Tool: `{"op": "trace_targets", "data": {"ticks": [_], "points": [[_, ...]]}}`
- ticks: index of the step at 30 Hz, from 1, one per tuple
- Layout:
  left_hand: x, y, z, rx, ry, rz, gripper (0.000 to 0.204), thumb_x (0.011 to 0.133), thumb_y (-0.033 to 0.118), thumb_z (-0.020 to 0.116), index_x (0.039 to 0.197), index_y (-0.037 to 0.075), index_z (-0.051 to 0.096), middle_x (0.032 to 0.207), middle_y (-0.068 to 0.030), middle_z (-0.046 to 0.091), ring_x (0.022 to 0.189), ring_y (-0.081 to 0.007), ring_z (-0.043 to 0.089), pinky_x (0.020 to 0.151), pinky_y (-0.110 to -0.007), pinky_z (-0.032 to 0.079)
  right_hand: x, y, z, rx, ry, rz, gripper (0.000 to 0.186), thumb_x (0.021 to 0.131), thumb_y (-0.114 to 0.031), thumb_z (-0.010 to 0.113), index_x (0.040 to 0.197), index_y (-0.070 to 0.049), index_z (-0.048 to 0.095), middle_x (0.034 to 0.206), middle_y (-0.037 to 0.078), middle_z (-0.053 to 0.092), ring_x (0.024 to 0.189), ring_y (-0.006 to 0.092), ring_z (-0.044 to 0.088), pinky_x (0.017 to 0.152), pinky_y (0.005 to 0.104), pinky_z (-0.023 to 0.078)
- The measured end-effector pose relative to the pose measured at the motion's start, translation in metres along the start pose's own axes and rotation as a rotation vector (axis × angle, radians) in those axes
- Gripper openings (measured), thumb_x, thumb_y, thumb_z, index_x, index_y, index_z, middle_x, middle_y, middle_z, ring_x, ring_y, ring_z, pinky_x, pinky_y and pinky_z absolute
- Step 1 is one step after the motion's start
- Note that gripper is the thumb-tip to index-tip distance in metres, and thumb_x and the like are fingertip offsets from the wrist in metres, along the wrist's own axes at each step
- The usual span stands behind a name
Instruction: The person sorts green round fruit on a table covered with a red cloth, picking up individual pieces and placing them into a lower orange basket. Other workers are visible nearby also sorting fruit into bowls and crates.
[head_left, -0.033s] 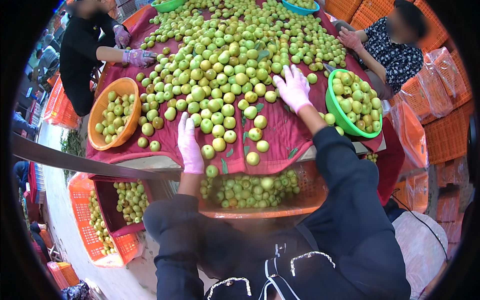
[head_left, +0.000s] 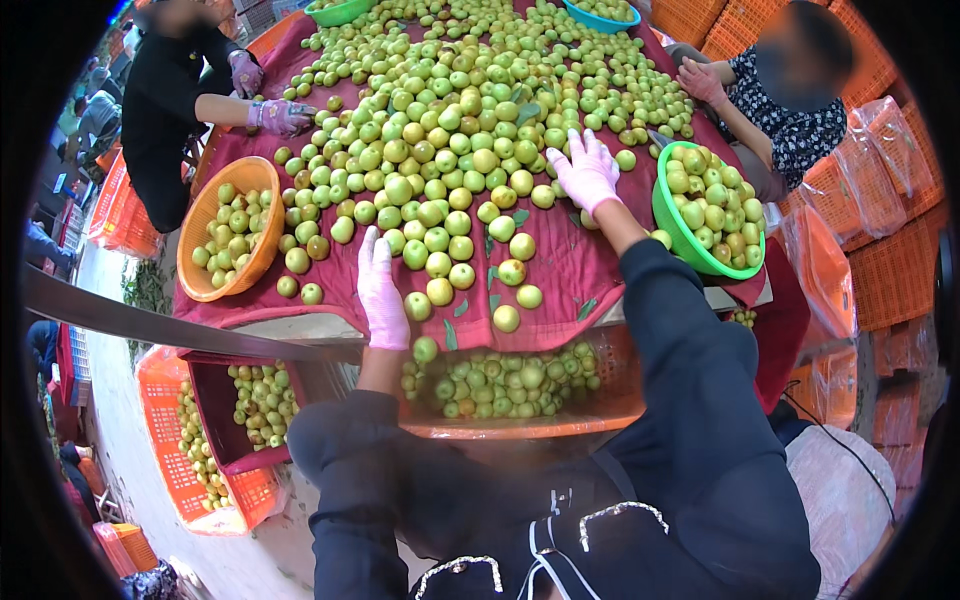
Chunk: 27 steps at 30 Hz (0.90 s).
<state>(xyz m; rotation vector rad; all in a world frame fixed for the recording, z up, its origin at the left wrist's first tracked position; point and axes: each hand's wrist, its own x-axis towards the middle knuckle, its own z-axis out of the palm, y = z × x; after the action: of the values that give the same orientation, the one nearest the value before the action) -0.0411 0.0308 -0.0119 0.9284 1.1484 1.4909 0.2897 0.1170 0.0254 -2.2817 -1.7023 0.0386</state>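
Observation:
A large heap of small round yellow-green fruits (head_left: 470, 110), which look like jujubes, spreads over a dark red cloth (head_left: 350, 270). My left hand (head_left: 382, 300), in a pale pink glove, is stretched out upright at the near edge, left of several loose fruits. Nothing is in it. My right hand (head_left: 587, 172), gloved alike, lies with fingers spread on the right side of the heap, its fingertips beside fruits, and holds none. Close to my right forearm stands a green basin (head_left: 668, 215) full of the fruits. An orange basin (head_left: 186, 245), partly filled, sits at the left.
Below the table's near edge is an orange crate (head_left: 520, 428) of fruits. Another orange crate (head_left: 160, 400) stands lower left. Co-workers work at the left and right sides, one with a gloved hand (head_left: 280, 116) at the heap. Stacked orange crates (head_left: 890, 270) line the right.
My right forearm has shifted slightly left and covers a fruit seen beside it before. Both hands are otherwise nearly still; the whole picture has moved slightly.

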Motion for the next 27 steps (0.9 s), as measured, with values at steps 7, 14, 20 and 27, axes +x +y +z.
{"op": "trace_targets", "data": {"ticks": [7,14,20,27], "points": [[-0.001,-0.001,-0.001,0.029,0.005,0.015,0.055,0.109,0.030,0.052,0.152,-0.003,0.045,0.155,-0.0122,0.048,0.143,-0.0210,0.043,0.120,-0.035,0.031,-0.033,-0.049,0.049,-0.216,-0.101,-0.280,0.068,0.106,-0.057,0.031,0.159,-0.017,0.039,0.168,0.012,0.030,0.157,0.0375,0.020,0.125,0.0619,0.011],[0.005,-0.014,-0.001,-0.012,0.002,0.005,0.054,0.106,0.027,0.058,0.150,-0.002,0.047,0.152,-0.0133,0.051,0.137,-0.0216,0.048,0.116,-0.035,0.037,-0.118,-0.055,0.023,-0.035,-0.094,-0.599,0.072,0.106,-0.052,0.038,0.160,-0.005,0.031,0.168,0.017,0.026,0.155,0.0395,0.023,0.126,0.0595,0.010],[0.001,-0.008,-0.001,0.051,0.019,0.031,0.055,0.104,0.026,0.061,0.149,-0.002,0.048,0.152,-0.0140,0.050,0.138,-0.0232,0.049,0.116,-0.035,0.037,-0.171,-0.034,-0.002,-0.156,-0.167,-0.576,0.071,0.105,-0.052,0.042,0.160,-0.009,0.034,0.167,0.016,0.027,0.155,0.0407,0.021,0.124,0.0623,0.012],[-0.002,-0.005,-0.003,0.108,-0.007,0.023,0.052,0.104,0.025,0.061,0.148,-0.002,0.050,0.152,-0.0162,0.051,0.139,-0.0247,0.048,0.117,-0.036,0.037,-0.165,-0.010,-0.036,0.140,0.009,-0.637,0.048,0.096,-0.036,0.060,0.140,-0.016,0.057,0.141,0.012,0.053,0.131,0.0349,0.047,0.109,0.0565,0.034]]}}
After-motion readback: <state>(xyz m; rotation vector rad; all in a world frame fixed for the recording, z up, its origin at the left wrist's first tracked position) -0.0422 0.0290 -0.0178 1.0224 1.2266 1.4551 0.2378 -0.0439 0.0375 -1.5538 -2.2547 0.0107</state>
